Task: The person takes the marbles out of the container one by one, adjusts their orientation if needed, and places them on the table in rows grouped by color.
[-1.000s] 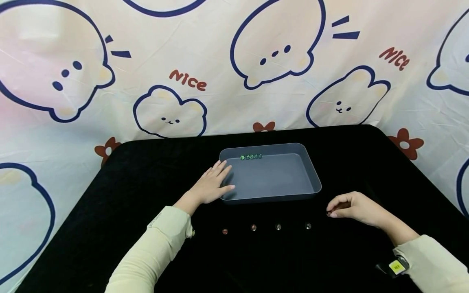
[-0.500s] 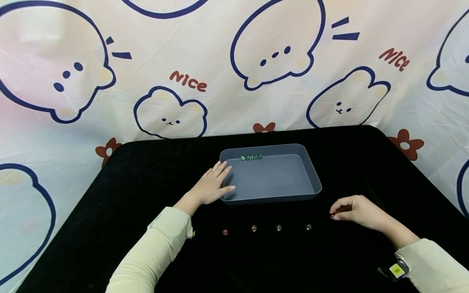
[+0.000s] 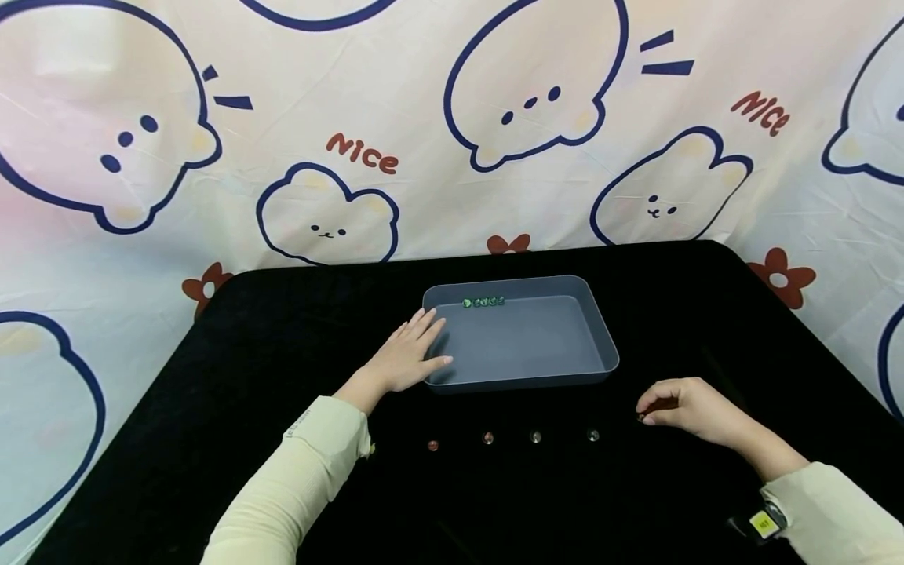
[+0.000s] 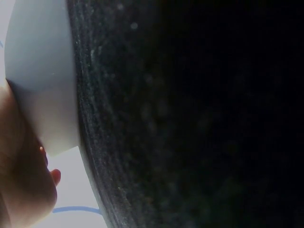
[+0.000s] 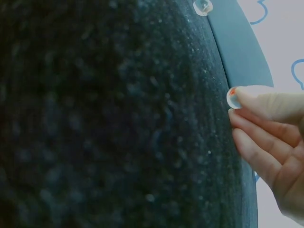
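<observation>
My right hand [image 3: 688,408] pinches a clear glass marble [image 5: 233,99] with a red streak between thumb and fingertips, low over the black cloth to the right of the tray. In the head view my fingers cover most of that marble. My left hand [image 3: 402,361] lies with spread, straight fingers over the left rim of a grey-blue rectangular tray [image 3: 523,345]. Inside, a row of several green marbles [image 3: 483,302] lies along the tray's back wall. In front of it, a spaced row holds a reddish marble [image 3: 433,446], an orange-tinted marble [image 3: 488,438] and clear marbles [image 3: 536,437].
Black cloth [image 3: 282,337] covers the table, whose far edge meets a printed curtain [image 3: 438,204]. Part of the tray wall [image 4: 42,71] shows in the left wrist view. Another marble [image 5: 203,6] appears at the top of the right wrist view.
Since a second ago my right hand has shifted slightly right and toward me, still pinching the marble. My left hand, the tray and the rows of marbles stay in place.
</observation>
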Available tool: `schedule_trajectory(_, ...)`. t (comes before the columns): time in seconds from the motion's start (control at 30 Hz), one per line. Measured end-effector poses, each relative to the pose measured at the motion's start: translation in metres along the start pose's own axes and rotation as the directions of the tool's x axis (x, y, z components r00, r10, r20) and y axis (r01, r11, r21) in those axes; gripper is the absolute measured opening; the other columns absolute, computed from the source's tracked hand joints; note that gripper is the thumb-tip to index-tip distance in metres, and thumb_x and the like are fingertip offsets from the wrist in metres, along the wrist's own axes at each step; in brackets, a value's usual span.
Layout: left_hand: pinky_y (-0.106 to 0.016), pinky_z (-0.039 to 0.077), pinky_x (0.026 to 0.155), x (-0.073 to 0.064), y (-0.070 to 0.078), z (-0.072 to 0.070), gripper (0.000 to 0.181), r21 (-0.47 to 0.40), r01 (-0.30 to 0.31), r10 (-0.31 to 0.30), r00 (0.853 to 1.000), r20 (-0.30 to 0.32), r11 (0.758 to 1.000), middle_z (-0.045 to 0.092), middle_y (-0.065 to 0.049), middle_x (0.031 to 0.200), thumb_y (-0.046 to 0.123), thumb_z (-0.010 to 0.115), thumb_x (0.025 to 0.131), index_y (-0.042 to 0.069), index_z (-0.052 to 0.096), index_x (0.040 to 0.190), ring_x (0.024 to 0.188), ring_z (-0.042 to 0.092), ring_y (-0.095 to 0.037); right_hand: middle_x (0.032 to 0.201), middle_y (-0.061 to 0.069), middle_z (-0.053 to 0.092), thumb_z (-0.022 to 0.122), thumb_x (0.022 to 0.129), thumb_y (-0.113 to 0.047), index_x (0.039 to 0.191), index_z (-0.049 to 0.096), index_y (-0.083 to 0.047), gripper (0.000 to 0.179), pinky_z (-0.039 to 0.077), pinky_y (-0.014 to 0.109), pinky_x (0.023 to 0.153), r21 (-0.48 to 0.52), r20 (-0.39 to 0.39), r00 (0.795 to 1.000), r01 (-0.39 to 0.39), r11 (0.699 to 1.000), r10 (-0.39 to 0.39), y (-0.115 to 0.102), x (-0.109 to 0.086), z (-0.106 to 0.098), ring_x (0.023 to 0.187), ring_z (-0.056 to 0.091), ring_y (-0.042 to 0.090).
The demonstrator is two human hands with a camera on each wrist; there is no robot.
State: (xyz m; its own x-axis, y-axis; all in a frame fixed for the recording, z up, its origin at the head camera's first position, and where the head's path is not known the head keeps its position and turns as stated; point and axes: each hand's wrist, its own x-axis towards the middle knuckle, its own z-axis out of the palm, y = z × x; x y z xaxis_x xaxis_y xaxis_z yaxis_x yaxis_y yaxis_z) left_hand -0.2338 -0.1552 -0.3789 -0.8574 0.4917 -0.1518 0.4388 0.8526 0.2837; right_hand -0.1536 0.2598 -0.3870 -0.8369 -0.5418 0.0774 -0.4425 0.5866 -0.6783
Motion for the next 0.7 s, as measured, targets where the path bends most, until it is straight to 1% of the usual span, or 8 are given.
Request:
schedule_trajectory(0.1, -0.040, 0.004, 0.102, 0.0005, -0.0009, 0.0004, 0.071, -0.003, -0.010, 0.010, 1.000, -0.003, 1.000, 0.001, -0.004, 0.144, 0.056, 0.032, 0.086, 0.015, 0.012, 0.140, 0.129, -0.009, -0.016, 0.077, -0.011, 0.059, 0.067, 0.074, -0.014, 0.079, 0.066, -0.017, 0.006, 0.045, 0.022, 0.057, -0.047, -0.017, 0.999, 0.038, 0.998, -0.039, 0.0001, -0.0005, 0.0010, 0.070, 0.055, 0.002)
schedule_trajectory(0.2, -0.040, 0.004, 0.102, 0.0009, -0.0020, 0.0010, 0.073, -0.006, -0.019, 0.019, 1.000, -0.005, 1.000, 0.001, -0.004, 0.144, 0.059, 0.030, 0.085, 0.015, 0.012, 0.140, 0.129, -0.008, -0.016, 0.078, -0.011, 0.059, 0.067, 0.073, -0.015, 0.079, 0.066, -0.018, 0.007, 0.045, 0.022, 0.057, -0.069, -0.020, 0.999, 0.045, 0.997, -0.046, 0.0001, -0.0007, 0.0018, 0.070, 0.054, 0.001)
schedule_trajectory(0.37, -0.040, 0.004, 0.102, 0.0013, -0.0030, 0.0012, 0.074, -0.007, -0.024, 0.024, 1.000, -0.004, 1.000, 0.001, -0.004, 0.144, 0.061, 0.028, 0.084, 0.015, 0.012, 0.140, 0.129, -0.008, -0.016, 0.079, -0.011, 0.059, 0.067, 0.074, -0.016, 0.080, 0.066, -0.017, 0.006, 0.045, 0.022, 0.058, -0.068, -0.015, 1.000, 0.022, 0.997, -0.023, -0.0009, -0.0002, 0.0013, 0.071, 0.054, 0.001)
schedule_trajectory(0.57, -0.040, 0.004, 0.102, 0.0018, -0.0022, 0.0024, 0.072, 0.001, -0.013, 0.013, 1.000, -0.005, 1.000, 0.001, -0.003, 0.144, 0.058, 0.032, 0.085, 0.015, 0.013, 0.140, 0.129, -0.008, -0.016, 0.079, -0.009, 0.060, 0.067, 0.074, -0.017, 0.081, 0.066, -0.016, 0.007, 0.045, 0.022, 0.059, -0.045, 0.002, 1.000, -0.008, 0.999, 0.008, -0.0010, -0.0002, 0.0003, 0.072, 0.055, 0.002)
schedule_trajectory(0.7, -0.040, 0.003, 0.102, 0.0012, -0.0021, 0.0018, 0.071, -0.002, -0.003, 0.003, 1.000, -0.006, 1.000, 0.001, -0.002, 0.144, 0.057, 0.033, 0.085, 0.016, 0.012, 0.140, 0.129, -0.009, -0.015, 0.080, -0.007, 0.060, 0.067, 0.074, -0.018, 0.081, 0.066, -0.014, 0.009, 0.046, 0.023, 0.060, -0.010, 0.019, 0.999, -0.049, 0.999, 0.049, -0.0024, 0.0010, -0.0009, 0.072, 0.055, 0.002)
